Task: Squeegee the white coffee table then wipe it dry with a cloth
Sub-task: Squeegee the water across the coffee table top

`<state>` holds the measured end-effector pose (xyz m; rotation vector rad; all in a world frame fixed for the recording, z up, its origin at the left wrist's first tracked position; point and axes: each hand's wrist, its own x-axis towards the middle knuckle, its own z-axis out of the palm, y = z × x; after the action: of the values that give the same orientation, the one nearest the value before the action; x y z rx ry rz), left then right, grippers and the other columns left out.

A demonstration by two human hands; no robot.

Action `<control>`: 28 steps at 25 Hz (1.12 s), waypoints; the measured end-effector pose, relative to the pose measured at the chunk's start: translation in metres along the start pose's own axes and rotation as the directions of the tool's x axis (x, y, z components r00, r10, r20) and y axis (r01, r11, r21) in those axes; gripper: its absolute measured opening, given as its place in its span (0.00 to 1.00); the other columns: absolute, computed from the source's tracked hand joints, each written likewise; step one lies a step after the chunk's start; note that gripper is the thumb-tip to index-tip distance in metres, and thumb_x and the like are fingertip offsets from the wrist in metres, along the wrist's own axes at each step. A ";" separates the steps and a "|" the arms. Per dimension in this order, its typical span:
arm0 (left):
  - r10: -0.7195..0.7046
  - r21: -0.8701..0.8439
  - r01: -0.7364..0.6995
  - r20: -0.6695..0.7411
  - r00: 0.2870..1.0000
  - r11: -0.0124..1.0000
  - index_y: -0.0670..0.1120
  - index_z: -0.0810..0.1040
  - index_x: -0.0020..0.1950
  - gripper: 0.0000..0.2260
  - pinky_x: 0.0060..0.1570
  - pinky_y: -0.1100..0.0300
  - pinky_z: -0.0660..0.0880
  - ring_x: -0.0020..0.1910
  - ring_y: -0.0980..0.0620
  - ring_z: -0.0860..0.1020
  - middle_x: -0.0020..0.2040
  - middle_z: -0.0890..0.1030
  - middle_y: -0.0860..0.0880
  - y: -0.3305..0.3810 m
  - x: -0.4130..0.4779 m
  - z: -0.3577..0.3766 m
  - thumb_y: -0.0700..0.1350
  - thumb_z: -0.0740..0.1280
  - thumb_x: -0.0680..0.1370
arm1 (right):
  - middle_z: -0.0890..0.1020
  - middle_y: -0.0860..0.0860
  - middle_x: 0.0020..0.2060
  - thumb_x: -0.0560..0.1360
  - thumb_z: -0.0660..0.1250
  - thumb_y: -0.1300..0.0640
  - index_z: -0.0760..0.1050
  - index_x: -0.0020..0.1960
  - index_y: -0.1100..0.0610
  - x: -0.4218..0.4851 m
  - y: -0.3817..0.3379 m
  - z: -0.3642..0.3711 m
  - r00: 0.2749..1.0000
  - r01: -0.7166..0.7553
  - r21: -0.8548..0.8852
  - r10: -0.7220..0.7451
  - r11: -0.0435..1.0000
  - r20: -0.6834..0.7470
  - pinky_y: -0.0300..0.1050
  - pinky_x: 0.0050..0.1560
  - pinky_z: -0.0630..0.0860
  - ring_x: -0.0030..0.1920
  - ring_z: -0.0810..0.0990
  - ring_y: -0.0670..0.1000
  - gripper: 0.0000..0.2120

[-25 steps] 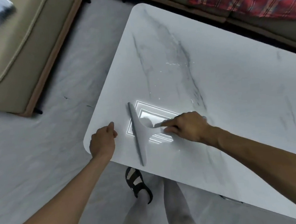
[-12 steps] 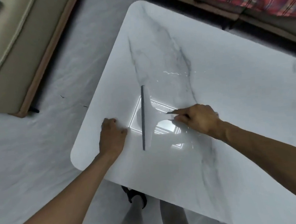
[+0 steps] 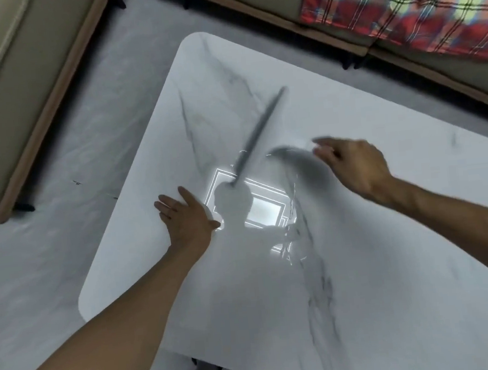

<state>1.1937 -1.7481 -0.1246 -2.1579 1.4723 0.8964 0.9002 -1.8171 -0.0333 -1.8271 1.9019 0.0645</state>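
Right hand's fingers (image 3: 324,144) are closing on the handle end of the squeegee (image 3: 257,135), index stretching toward 9 o'clock. Motion blur is smearing the grip, so I cannot tell how tight it is. The right hand (image 3: 357,165) is sitting at 3 o'clock of the tool. The dark blade is slanting from 1 o'clock down to 7 o'clock across the middle of the white table (image 3: 393,260).

The left hand (image 3: 186,220) is lying flat with its fingers (image 3: 166,207) straight and spread, holding nothing. It is pressing the top near the 9 o'clock edge, close by the blade's lower tip.

Between the hands a ceiling-light reflection (image 3: 264,209) is glaring off the glossy surface, and water streaks (image 3: 291,240) are trailing toward 6 o'clock. A beige sofa (image 3: 4,88) is sitting at 10 o'clock on the pale floor (image 3: 64,247), and a red plaid blanket (image 3: 404,5) is lying at 1 o'clock.

Against half a second ago, the blade is tipping from upright to slanted and travelling toward 12 o'clock. The right hand is going with it, and the left fingers are uncurling from bunched to flat.
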 end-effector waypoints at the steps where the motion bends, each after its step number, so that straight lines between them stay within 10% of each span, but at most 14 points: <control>1: 0.003 0.011 -0.003 0.003 1.000 1.000 0.37 0.39 0.77 0.50 0.75 0.41 0.49 0.74 0.25 0.44 0.72 0.42 0.22 -0.001 0.002 0.001 0.57 0.70 0.73 | 0.81 0.51 0.60 0.79 0.53 0.41 0.70 0.67 0.40 0.032 -0.027 0.005 1.000 0.003 0.054 -0.004 0.999 0.014 0.52 0.57 0.72 0.60 0.77 0.61 0.18; 8: 0.014 0.127 -0.015 0.004 1.000 0.992 0.36 0.41 0.77 0.51 0.74 0.42 0.56 0.73 0.23 0.50 0.72 0.47 0.21 -0.002 0.011 0.005 0.62 0.68 0.72 | 0.77 0.56 0.64 0.82 0.48 0.46 0.59 0.75 0.42 0.127 -0.122 0.047 0.984 0.153 0.053 -0.158 0.987 0.084 0.52 0.57 0.70 0.60 0.74 0.64 0.22; 21: 0.024 0.047 -0.026 0.035 0.999 0.999 0.37 0.39 0.77 0.49 0.74 0.41 0.55 0.74 0.24 0.47 0.72 0.44 0.22 -0.003 0.001 -0.005 0.59 0.68 0.74 | 0.83 0.47 0.38 0.80 0.48 0.42 0.54 0.72 0.29 -0.091 0.090 -0.005 0.990 0.068 -0.159 -0.047 0.985 0.133 0.45 0.35 0.71 0.38 0.81 0.56 0.21; 28: 0.232 -0.037 -0.237 -0.110 0.966 0.971 0.43 0.44 0.78 0.38 0.76 0.46 0.48 0.77 0.33 0.45 0.77 0.44 0.33 0.035 -0.013 0.004 0.44 0.66 0.77 | 0.75 0.55 0.68 0.82 0.52 0.49 0.63 0.75 0.50 0.110 -0.015 -0.001 0.999 0.036 0.099 -0.032 0.994 -0.044 0.54 0.64 0.69 0.64 0.73 0.64 0.22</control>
<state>1.1572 -1.7505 -0.1169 -2.1243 1.8055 0.9181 0.9169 -1.9204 -0.0696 -1.8066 1.8674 -0.0802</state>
